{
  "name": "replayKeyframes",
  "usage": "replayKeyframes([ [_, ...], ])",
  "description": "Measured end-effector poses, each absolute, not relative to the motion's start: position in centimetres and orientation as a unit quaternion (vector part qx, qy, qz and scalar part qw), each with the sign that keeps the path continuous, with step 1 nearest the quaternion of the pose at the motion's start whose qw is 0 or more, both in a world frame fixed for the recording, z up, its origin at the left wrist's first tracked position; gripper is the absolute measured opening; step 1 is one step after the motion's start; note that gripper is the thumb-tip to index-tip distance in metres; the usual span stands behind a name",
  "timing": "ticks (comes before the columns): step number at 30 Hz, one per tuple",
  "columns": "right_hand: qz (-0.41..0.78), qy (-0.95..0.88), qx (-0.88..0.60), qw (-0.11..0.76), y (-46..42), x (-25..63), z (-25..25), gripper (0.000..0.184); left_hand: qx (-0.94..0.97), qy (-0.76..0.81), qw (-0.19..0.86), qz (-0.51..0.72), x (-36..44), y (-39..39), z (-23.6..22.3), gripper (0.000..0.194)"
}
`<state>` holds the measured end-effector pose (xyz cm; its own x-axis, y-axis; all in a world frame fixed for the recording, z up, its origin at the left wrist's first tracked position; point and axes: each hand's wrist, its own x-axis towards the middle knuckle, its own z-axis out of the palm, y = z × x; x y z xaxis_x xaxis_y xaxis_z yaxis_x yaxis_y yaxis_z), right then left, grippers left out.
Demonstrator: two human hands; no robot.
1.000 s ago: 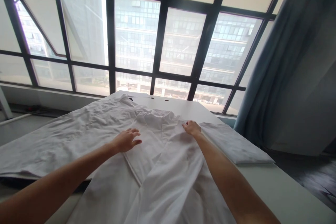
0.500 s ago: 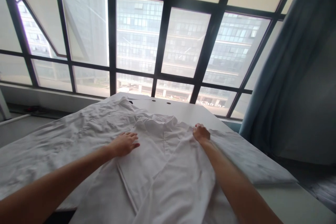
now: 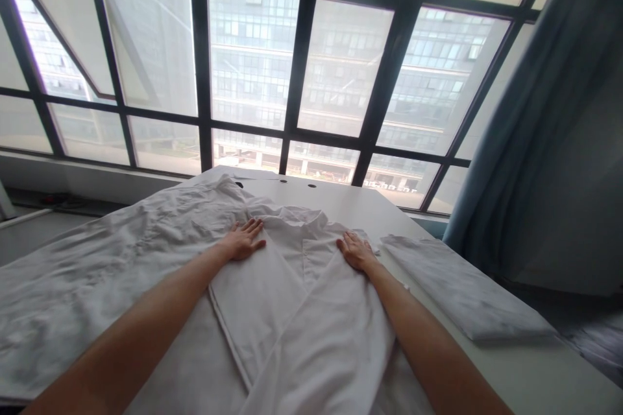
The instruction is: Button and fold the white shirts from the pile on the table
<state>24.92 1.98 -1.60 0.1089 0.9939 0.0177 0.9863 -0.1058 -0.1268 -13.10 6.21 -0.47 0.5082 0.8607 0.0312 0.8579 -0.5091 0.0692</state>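
Observation:
A white garment with a collar, which looks like a lab coat [image 3: 287, 285], lies spread over the table with its collar toward the window. My left hand [image 3: 244, 239] rests flat on its left shoulder area, fingers spread. On the opposite shoulder lies my right hand [image 3: 357, 251], palm down with the fingers stretched out. Long folds run down the garment's front, and its lower part leaves the bottom of the view.
More crumpled white cloth [image 3: 126, 253] covers the table's left side. A folded white cloth [image 3: 467, 292] lies on the right of the white table [image 3: 350, 204]. Beyond stand large dark-framed windows [image 3: 292, 136]; a blue-grey curtain [image 3: 516, 142] hangs at the right.
My right hand has let go of the garment's right edge, moved inward and flattened on the shoulder. My left hand has slid slightly up toward the collar.

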Motion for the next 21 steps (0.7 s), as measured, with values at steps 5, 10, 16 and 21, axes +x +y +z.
replayKeyframes([
  [5,-0.096,-0.653,-0.748,0.072,0.1,22.8,-0.1,0.059,0.847,0.53,-0.031,0.004,-12.0,4.8,0.8,0.063],
  [10,-0.088,-0.715,-0.684,0.112,-6.3,18.8,0.9,0.053,0.87,0.491,-0.013,0.041,-9.4,-3.0,2.8,0.056],
  [16,0.003,-0.801,-0.593,0.084,-15.4,15.9,1.1,0.064,0.964,0.224,0.116,0.084,-7.2,-18.1,3.8,0.071],
  [21,0.058,-0.793,-0.606,0.023,-16.9,18.2,0.8,0.067,0.978,0.12,0.163,0.042,-7.7,-22.5,2.8,0.074],
])
